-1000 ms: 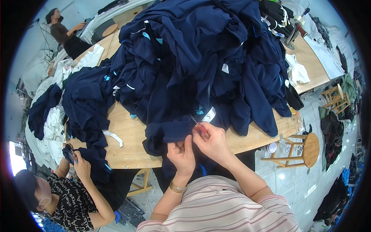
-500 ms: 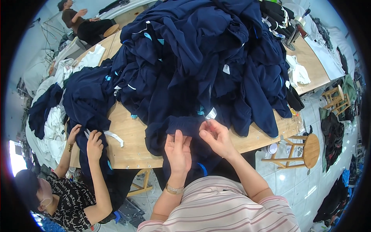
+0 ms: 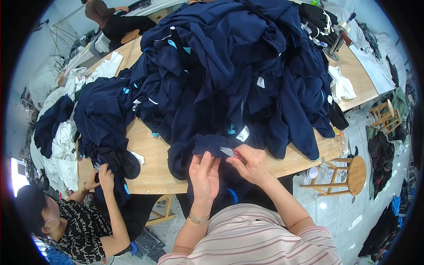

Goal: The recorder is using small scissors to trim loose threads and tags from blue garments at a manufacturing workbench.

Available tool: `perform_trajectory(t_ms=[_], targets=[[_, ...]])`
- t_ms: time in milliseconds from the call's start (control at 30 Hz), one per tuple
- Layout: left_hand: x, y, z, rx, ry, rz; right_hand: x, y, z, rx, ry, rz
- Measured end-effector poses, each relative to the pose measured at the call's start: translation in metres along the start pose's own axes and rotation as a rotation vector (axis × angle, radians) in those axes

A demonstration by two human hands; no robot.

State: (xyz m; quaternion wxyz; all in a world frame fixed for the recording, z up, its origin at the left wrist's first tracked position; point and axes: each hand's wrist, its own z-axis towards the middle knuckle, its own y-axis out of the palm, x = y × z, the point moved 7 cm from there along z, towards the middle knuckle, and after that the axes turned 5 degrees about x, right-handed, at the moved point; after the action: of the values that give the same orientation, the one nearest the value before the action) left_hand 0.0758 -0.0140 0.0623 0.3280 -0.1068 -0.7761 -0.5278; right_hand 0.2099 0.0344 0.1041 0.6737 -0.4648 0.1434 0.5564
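My left hand [image 3: 204, 177] is closed on the gathered edge of a navy garment [image 3: 207, 143], thumb on top and fingers underneath. In my right hand [image 3: 251, 164] is a small pair of thread snips [image 3: 227, 151] with pale blades and a pinkish-red grip. Their blades point left, close to the edge of the cloth by my left fingertips. Just above the snips lies a white label [image 3: 242, 133] on the navy fabric. The rest of the garment hangs over the table's front edge towards me, with a blue strip [image 3: 232, 195] showing.
A tall heap of navy garments [image 3: 221, 57] covers most of the wooden table [image 3: 161, 179]. At the left a co-worker [image 3: 84, 221] handles navy cloth; another person [image 3: 104, 20] sits far left. Wooden stools [image 3: 356, 176] stand at the right, with piled clothes on the floor.
The snips have come into plain sight, their blades now turned left towards the cloth as my right hand rotated. The co-worker's hands moved down and left with the cloth.
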Motion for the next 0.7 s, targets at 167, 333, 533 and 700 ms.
perform_trajectory(t_ms=[167,333,533,700], targets=[[-0.002,-0.002,0.000,0.002,-0.016,-0.014,-0.002,-0.001,-0.001,0.028,-0.096,-0.111],[0.000,-0.004,0.001,-0.020,0.049,0.041,-0.009,-0.003,0.002,0.023,-0.184,-0.201],[0.003,-0.002,-0.001,-0.025,0.096,0.093,-0.012,-0.005,0.002,0.000,-0.218,-0.224],[0.004,0.002,-0.002,-0.021,0.108,0.107,-0.011,-0.004,0.002,-0.009,-0.226,-0.213]])
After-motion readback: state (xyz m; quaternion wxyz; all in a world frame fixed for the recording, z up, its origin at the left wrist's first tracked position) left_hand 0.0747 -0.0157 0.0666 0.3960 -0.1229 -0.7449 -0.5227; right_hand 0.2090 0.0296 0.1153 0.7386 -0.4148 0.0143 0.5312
